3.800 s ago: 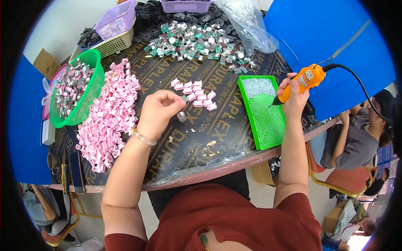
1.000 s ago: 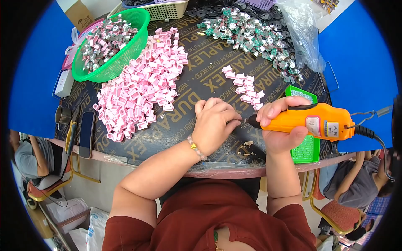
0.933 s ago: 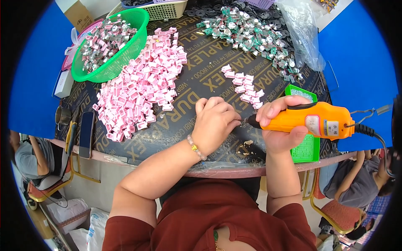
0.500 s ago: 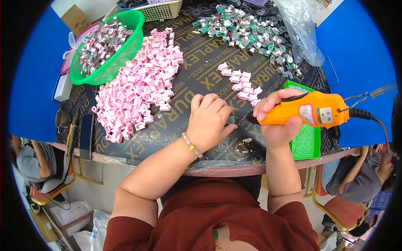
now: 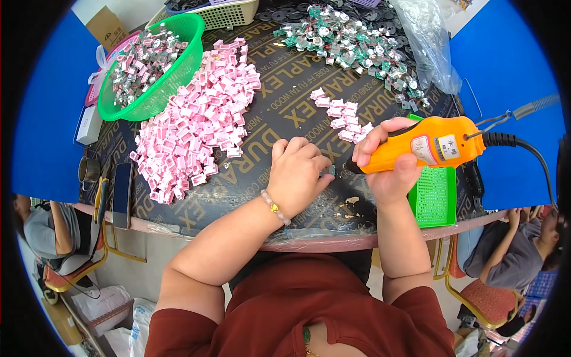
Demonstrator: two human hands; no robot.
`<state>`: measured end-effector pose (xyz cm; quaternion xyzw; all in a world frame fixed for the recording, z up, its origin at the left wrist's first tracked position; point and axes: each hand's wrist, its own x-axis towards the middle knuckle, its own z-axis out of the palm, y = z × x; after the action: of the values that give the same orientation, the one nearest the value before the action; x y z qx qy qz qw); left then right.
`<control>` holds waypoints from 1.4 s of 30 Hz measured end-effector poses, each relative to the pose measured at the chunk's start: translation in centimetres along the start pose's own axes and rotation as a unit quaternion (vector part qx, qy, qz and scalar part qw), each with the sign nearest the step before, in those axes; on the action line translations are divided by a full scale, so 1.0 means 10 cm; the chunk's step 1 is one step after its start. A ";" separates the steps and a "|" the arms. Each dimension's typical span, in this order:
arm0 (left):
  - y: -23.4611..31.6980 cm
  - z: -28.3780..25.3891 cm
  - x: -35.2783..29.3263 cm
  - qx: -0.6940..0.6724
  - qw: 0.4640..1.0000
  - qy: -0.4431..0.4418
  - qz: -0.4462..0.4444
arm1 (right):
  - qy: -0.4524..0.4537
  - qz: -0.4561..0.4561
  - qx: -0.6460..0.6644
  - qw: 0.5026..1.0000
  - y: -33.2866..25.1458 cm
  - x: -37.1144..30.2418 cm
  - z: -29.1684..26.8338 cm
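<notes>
My right hand [image 5: 389,169] grips an orange electric screwdriver [image 5: 419,146], its black nose tilted down to the left and its cord leaving at the rear. Over the dark board my left hand [image 5: 297,175] is curled, thumb and forefinger closed on a small green part [image 5: 331,170] that is mostly hidden. The screwdriver's nose is just right of that part; whether they touch, I cannot tell. Beyond my hands lies a small cluster of pink plastic housings [image 5: 345,116]. To the left spreads a big heap of pink housings [image 5: 196,119].
A green basket [image 5: 193,65] of pink and metallic parts stands at far left. Green-and-silver parts [image 5: 351,44] are piled at the back, beside a clear plastic bag [image 5: 425,47]. A green tray [image 5: 434,202] sits right. A phone [image 5: 122,187] and tools lie near the left edge.
The screwdriver has shifted left and its rear end has swung up slightly, with my right hand turning along. My left hand has barely moved, its fingertips a bit closer together.
</notes>
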<state>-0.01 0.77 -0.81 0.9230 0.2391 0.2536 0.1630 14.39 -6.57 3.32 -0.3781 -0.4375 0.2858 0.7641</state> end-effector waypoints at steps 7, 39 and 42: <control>0.01 0.00 0.00 0.007 1.000 -0.002 0.000 | 0.004 -0.015 0.026 1.000 0.02 0.02 0.00; -0.09 0.04 0.03 -0.058 0.998 0.016 0.011 | 0.008 -0.058 0.094 0.994 -0.03 -0.06 -0.11; -0.09 0.02 0.03 -0.079 0.997 0.002 0.011 | -0.007 -0.073 0.036 0.997 -0.01 -0.06 -0.12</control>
<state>0.02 1.65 -1.19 0.9094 0.2088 0.2749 0.2322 15.20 -7.47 2.78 -0.3147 -0.4590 0.2475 0.7931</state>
